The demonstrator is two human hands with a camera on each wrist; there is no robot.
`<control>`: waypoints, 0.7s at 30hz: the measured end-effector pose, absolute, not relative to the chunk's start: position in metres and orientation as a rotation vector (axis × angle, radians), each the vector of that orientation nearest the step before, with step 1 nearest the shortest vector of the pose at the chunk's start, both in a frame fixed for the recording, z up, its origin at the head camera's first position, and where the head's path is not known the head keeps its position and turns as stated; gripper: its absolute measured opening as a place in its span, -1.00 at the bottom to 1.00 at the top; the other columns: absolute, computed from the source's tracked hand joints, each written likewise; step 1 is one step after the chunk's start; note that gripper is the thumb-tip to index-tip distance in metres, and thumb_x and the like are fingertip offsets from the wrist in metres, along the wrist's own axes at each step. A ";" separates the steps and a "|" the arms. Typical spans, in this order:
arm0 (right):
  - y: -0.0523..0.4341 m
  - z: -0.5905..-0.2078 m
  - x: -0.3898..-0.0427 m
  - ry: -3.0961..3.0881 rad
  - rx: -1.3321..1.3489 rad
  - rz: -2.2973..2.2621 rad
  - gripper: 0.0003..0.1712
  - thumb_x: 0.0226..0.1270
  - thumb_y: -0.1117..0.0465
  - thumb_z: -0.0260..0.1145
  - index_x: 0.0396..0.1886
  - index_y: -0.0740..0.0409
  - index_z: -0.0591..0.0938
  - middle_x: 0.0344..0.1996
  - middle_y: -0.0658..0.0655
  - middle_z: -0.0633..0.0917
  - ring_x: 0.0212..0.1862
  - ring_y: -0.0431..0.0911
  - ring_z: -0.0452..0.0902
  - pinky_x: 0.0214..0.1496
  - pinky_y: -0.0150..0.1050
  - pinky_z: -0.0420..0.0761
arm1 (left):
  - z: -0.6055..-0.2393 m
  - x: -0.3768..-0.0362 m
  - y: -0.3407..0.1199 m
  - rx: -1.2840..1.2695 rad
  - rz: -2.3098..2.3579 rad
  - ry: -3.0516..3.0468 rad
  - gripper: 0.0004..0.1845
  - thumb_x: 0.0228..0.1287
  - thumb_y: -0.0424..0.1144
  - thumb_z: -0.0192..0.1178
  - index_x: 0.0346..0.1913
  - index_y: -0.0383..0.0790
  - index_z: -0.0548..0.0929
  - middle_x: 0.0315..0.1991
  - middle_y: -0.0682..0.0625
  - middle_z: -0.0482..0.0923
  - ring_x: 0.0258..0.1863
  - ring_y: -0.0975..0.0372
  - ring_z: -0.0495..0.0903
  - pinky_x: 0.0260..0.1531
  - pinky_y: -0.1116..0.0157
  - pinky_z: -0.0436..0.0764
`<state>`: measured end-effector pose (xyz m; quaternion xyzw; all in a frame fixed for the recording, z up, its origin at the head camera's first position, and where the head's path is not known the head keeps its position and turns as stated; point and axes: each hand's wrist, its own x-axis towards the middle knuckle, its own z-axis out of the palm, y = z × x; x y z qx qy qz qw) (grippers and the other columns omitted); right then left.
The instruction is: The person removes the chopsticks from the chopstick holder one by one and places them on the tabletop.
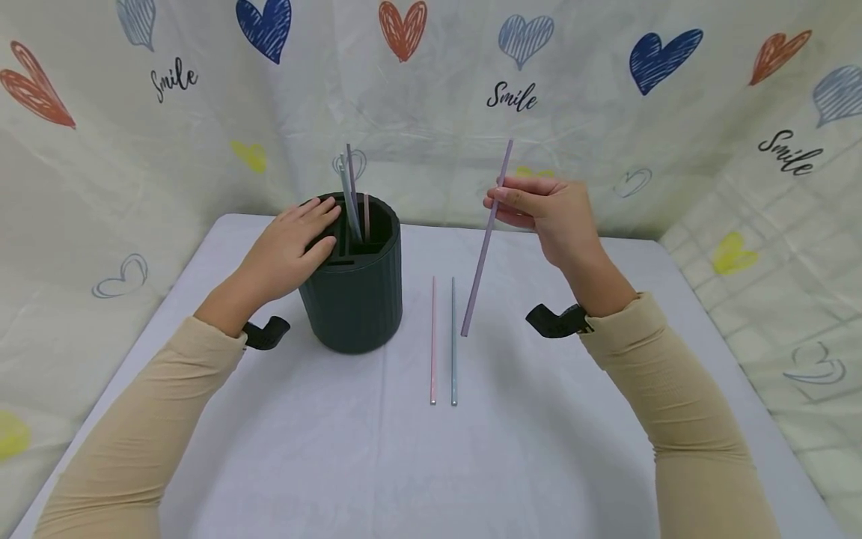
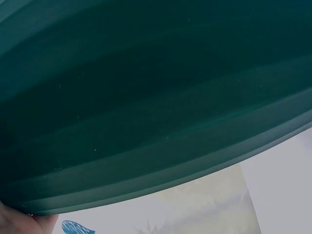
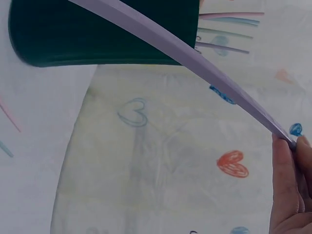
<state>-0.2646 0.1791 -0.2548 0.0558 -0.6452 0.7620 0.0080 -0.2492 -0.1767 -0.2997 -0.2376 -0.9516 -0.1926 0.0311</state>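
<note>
Head view: your left hand [image 1: 296, 243] rests flat, fingers straight, on the rim of the dark green holder [image 1: 353, 296], which stands on the desk [image 1: 525, 449] with a few straws [image 1: 352, 196] in it. Your right hand [image 1: 548, 209] pinches a purple straw [image 1: 486, 241], tilted in the air right of the holder. A pink straw [image 1: 433, 340] and a blue straw [image 1: 453, 340] lie side by side between.

Left wrist: the holder's ribbed wall [image 2: 146, 97] fills the view.

Right wrist: your fingertips [image 3: 287, 165] grip the purple straw [image 3: 195, 63], which crosses in front of the holder [image 3: 97, 34].
</note>
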 end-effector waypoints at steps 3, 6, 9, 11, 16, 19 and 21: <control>0.181 -0.263 -0.269 -2.053 0.124 2.398 -0.92 0.16 0.37 0.48 -0.32 0.21 0.82 -0.41 0.06 0.83 -0.33 -0.11 0.80 -0.17 -0.31 0.76 | -0.300 -0.249 -0.177 -0.731 -0.598 -2.929 -0.39 0.59 -0.05 -0.20 0.56 -0.24 0.13 0.60 -0.15 0.01 0.62 -0.03 -0.10 0.60 -0.06 -0.14; 0.182 -0.271 -0.273 -2.117 0.070 2.400 -0.94 0.18 0.35 0.47 -0.34 0.18 0.82 -0.42 0.05 0.82 -0.32 -0.12 0.80 -0.16 -0.31 0.76 | -0.301 -0.249 -0.177 -0.730 -0.601 -2.925 -0.39 0.59 -0.05 -0.20 0.56 -0.24 0.13 0.60 -0.15 0.01 0.62 -0.03 -0.09 0.60 -0.05 -0.13; 0.184 -0.281 -0.278 -2.194 0.018 2.402 -0.95 0.19 0.33 0.46 -0.36 0.14 0.82 -0.44 0.04 0.82 -0.31 -0.14 0.80 -0.16 -0.32 0.76 | -0.302 -0.249 -0.178 -0.727 -0.608 -2.921 -0.40 0.59 -0.06 -0.20 0.56 -0.24 0.14 0.60 -0.14 0.02 0.62 -0.03 -0.09 0.60 -0.05 -0.13; 0.186 -0.290 -0.282 -2.232 -0.021 2.411 -0.94 0.21 0.34 0.45 -0.37 0.12 0.82 -0.44 0.04 0.82 -0.32 -0.15 0.80 -0.17 -0.33 0.77 | -0.302 -0.249 -0.178 -0.726 -0.613 -2.919 -0.40 0.59 -0.06 -0.20 0.56 -0.24 0.14 0.60 -0.14 0.02 0.62 -0.03 -0.08 0.60 -0.05 -0.13; 0.193 -0.314 -0.290 -2.277 -0.124 2.446 -0.91 0.24 0.38 0.41 -0.35 0.16 0.81 -0.43 0.05 0.82 -0.31 -0.14 0.80 -0.19 -0.34 0.77 | -0.302 -0.248 -0.178 -0.726 -0.628 -2.912 -0.40 0.58 -0.06 -0.20 0.55 -0.23 0.15 0.60 -0.14 0.03 0.62 -0.03 -0.08 0.60 -0.05 -0.12; 0.196 -0.329 -0.295 -2.295 -0.197 2.475 -0.90 0.25 0.40 0.40 -0.36 0.17 0.80 -0.43 0.07 0.82 -0.31 -0.14 0.80 -0.19 -0.34 0.77 | -0.302 -0.248 -0.178 -0.725 -0.628 -2.912 -0.40 0.58 -0.06 -0.19 0.56 -0.23 0.15 0.60 -0.14 0.03 0.62 -0.03 -0.08 0.60 -0.05 -0.12; 0.197 -0.338 -0.298 -2.305 -0.255 2.493 -0.91 0.25 0.40 0.40 -0.35 0.16 0.79 -0.43 0.08 0.82 -0.31 -0.14 0.80 -0.19 -0.34 0.77 | -0.302 -0.248 -0.178 -0.724 -0.626 -2.912 -0.40 0.58 -0.07 -0.19 0.56 -0.23 0.15 0.60 -0.14 0.03 0.62 -0.03 -0.08 0.60 -0.05 -0.12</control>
